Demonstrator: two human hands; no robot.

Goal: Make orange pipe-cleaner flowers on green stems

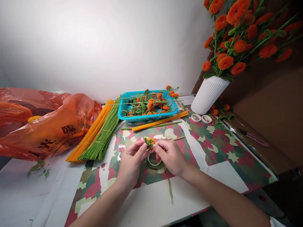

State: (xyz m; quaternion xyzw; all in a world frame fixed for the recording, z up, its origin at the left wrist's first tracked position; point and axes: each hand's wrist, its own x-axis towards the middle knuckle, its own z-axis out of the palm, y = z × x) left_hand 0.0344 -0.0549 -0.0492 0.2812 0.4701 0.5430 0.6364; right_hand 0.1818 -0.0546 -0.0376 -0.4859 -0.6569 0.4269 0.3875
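A small orange pipe-cleaner flower [150,142] with green leaves is held up between both hands over the table. My left hand [134,155] pinches it from the left, thumb and forefinger near the green part. From the right, the fingertips of my right hand [170,156] close on its other side. Just below the hands lies a roll of tape [154,161], partly covered by the fingers. A loose green strip [169,188] hangs or lies beneath my right hand; its upper end is hidden. Beyond the right hand rests a thin wooden stick [178,138].
Behind stands a blue basket [148,119] of orange flowers and green stems. Bundles of orange [91,132] and green pipe cleaners [101,137] lie left, beside an orange plastic bag [59,129]. A white vase [208,94] of flowers and two tape rolls [201,118] are at right.
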